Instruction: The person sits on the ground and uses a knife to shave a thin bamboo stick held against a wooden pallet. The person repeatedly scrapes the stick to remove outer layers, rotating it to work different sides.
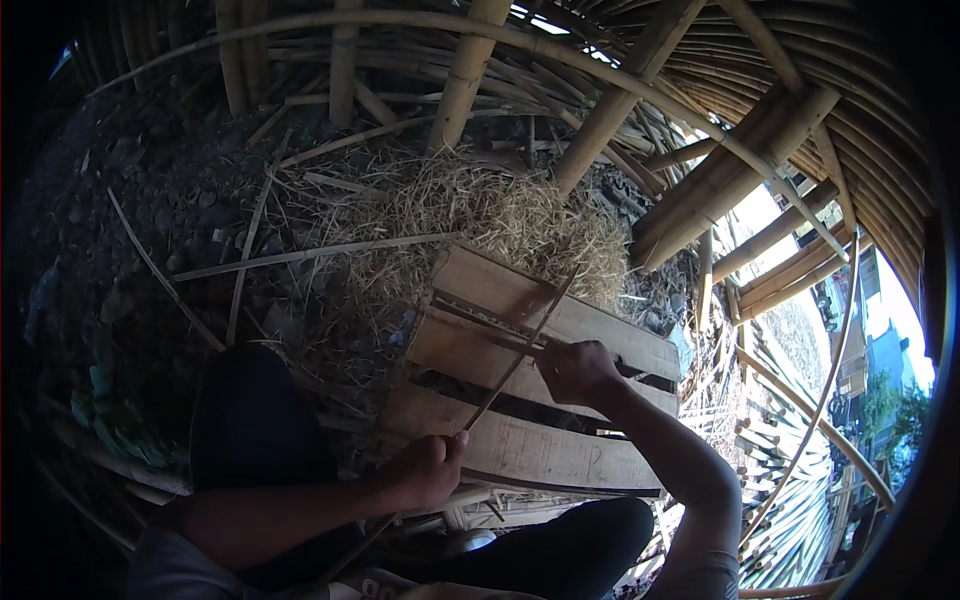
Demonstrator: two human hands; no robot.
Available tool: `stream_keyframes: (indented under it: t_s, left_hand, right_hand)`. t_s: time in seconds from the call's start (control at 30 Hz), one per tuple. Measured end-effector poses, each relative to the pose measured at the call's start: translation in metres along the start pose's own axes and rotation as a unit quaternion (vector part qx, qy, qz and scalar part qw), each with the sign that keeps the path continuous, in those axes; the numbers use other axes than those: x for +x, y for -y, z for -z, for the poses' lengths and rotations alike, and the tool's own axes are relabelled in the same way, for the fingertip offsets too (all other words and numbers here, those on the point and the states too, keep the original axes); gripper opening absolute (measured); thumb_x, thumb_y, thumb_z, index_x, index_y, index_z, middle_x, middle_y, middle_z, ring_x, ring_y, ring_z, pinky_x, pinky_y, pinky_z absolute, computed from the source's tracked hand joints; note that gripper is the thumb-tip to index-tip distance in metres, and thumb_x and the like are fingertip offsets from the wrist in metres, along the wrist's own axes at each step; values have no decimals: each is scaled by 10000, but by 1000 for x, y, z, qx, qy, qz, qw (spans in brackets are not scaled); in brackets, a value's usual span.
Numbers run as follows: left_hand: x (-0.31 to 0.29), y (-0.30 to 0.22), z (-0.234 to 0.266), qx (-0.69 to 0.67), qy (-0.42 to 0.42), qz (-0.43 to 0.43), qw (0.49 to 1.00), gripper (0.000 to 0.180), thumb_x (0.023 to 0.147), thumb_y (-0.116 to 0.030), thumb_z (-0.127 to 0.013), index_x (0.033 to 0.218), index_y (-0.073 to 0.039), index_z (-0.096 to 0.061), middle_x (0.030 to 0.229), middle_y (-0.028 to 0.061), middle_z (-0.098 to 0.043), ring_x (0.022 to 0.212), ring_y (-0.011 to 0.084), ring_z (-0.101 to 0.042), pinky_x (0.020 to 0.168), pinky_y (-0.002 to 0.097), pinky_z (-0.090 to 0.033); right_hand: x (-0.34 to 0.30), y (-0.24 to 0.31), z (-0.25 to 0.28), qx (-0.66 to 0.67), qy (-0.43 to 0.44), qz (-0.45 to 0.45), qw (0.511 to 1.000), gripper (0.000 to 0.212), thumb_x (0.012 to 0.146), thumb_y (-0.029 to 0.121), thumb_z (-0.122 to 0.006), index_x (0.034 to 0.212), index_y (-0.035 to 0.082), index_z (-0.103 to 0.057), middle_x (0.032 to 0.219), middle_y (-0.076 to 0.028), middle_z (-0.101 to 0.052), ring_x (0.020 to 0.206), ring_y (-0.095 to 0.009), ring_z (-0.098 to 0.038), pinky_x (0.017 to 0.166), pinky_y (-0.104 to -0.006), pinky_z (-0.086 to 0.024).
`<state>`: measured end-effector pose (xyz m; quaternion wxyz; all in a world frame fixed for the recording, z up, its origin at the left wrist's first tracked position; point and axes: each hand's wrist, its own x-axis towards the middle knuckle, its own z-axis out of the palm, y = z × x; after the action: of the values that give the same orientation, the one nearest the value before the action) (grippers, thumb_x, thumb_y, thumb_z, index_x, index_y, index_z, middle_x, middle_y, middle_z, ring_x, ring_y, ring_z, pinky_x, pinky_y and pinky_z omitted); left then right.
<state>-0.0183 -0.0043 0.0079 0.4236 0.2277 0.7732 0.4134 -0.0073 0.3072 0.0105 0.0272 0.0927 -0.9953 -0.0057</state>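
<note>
My left hand (425, 472) is closed round a thin bamboo strip (505, 380), which slants up and away over a slatted wooden pallet (545, 447). Below that fist, the strip's near end runs back toward my lap. Above the slats, my right hand (575, 372) is also closed, its fingers up against the middle of the strip. A thin dark, narrow shape reaches left from the right fingers; whether it is a blade or only the edge of a slat, I cannot make out. What the right fist grips is hidden.
Dry shavings (500, 215) are heaped beyond the pallet. Long split strips (310, 253) lie on the dark, stony ground to the left. Thick bamboo posts (465, 85) rise at the back. Many cut poles (790, 500) are stacked at the right. Green leaves (120, 420) show at the left.
</note>
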Motion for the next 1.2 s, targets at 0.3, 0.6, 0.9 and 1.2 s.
stream_keyframes:
  t_s: [0.3, 0.6, 0.9, 1.2]
  left_hand:
    - [6, -2, -15, 21, 13, -45, 999, 558, 1120, -367, -340, 912, 54, -642, 832, 321, -681, 859, 496, -693, 821, 554, -547]
    - [5, 8, -4, 9, 13, -1, 1000, 578, 1127, -398, -317, 929, 42, -635, 893, 335, -679, 937, 512, -679, 871, 545, -521]
    - [15, 11, -14, 1, 6, -32, 999, 587, 1124, -381, -338, 916, 70, -651, 820, 316, -689, 876, 484, -704, 856, 538, -546]
    - [6, 2, -15, -4, 7, 10, 1000, 642, 1116, -455, -347, 922, 66, -669, 873, 314, -694, 908, 461, -705, 855, 528, -518]
  right_hand:
    - [-13, -139, -14, -167, 69, -117, 977, 230, 1015, 257, -540, 967, 113, -713, 876, -135, -711, 735, -333, -735, 618, -498, -588]
    - [18, -61, -15, -78, 79, 54, 992, 246, 991, 365, -607, 1022, 146, -714, 735, -84, -697, 676, -295, -706, 560, -469, -542]
    - [12, -54, -15, -41, 47, 62, 996, 217, 976, 315, -607, 949, 144, -738, 705, -77, -698, 642, -306, -709, 577, -477, -564]
    - [12, -80, -15, -126, 63, -6, 990, 252, 1017, 336, -552, 1002, 121, -683, 783, -101, -699, 687, -323, -715, 584, -475, -560]
